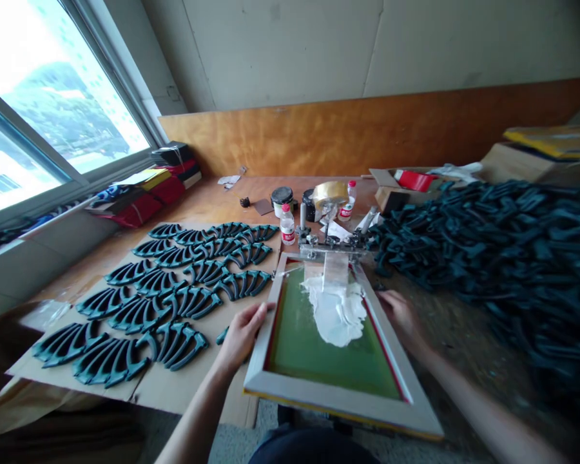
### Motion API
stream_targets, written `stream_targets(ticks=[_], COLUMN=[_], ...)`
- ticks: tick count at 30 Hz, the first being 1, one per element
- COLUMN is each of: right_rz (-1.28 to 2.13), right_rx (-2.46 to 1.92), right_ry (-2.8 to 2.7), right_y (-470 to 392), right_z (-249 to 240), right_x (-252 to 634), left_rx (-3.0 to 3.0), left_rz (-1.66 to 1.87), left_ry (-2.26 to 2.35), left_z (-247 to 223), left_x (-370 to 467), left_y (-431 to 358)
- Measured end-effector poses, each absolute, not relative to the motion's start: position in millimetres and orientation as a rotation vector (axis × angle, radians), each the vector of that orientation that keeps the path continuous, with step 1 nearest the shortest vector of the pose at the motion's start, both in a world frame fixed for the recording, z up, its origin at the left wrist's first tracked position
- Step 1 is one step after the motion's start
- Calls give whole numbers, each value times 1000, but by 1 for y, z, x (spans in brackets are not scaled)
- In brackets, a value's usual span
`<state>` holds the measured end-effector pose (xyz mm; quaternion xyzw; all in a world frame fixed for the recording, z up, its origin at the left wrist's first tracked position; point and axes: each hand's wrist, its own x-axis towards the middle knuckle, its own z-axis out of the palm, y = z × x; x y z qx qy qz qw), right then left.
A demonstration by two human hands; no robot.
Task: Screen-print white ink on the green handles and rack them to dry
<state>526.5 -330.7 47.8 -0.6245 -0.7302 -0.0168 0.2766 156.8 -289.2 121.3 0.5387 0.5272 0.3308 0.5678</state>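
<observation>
A screen frame [418, 406] with green mesh lies in front of me, its far end at a metal clamp [333, 245]. White paste [338, 319] is spread over the mesh's far half, and a pale scraper [336, 270] rests in it. My left hand [243, 332] is at the frame's left edge, thumb against the rim, other fingers partly hidden. Beyond the right edge is my right hand [401, 312], blurred, its fingertips near or behind the rim. A small dark green part [222, 335] lies beside my left hand.
Rows of dark green curved parts [140, 309] cover cardboard on the left. A large heap of similar parts [488, 238] fills the right. Behind the clamp stand bottles [287, 225], a lidded jar [282, 200] and a tape roll [331, 192].
</observation>
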Motion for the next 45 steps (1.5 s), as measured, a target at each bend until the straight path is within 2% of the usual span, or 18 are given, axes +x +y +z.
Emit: stream_targets(ticks=[4,7,10,15,18,21,24,28,32,38,41,45], right_rz=[-79,-4,85,132,275,111,-90,74,58,-175,-56,173], right_rx=[-1656,-1668,-1646,-1190,-1157,-1212,-1048,-1121,-1463,-1845,-1936,-1886], right_ry=[-1927,-2169,-2363,-2628,-2634,-2461,-2397,-2423,-2279,-1857,-1668,-1893], right_y=[-292,-279,-298,-341,-340,-340,-355,-353,-304,-261,-273,-309], right_z=[83,91,83,81,89,83,69,74,105,144,126,68], right_x=[508,469,447,455,459,455,452,456,459,513,546,533], left_rx=[1343,1422,1422,1408,1424,1408,1364,1320,1299,1238,1204,1175], left_rz=[647,631,604,599,609,613,610,631,632,794,1020,1275], left_ry=[1351,1408,1426,1444,1439,1432,1429,1406,1341,1271,1152,1007], left_z=[51,26,23,25,22,21,21,23,44,127,166,199], left_x=[155,158,158,156,156,157,157,156,154,160,175,200], left_y=[-302,-300,-298,-298,-298,-298,-298,-299,-297,-284,-264,-229])
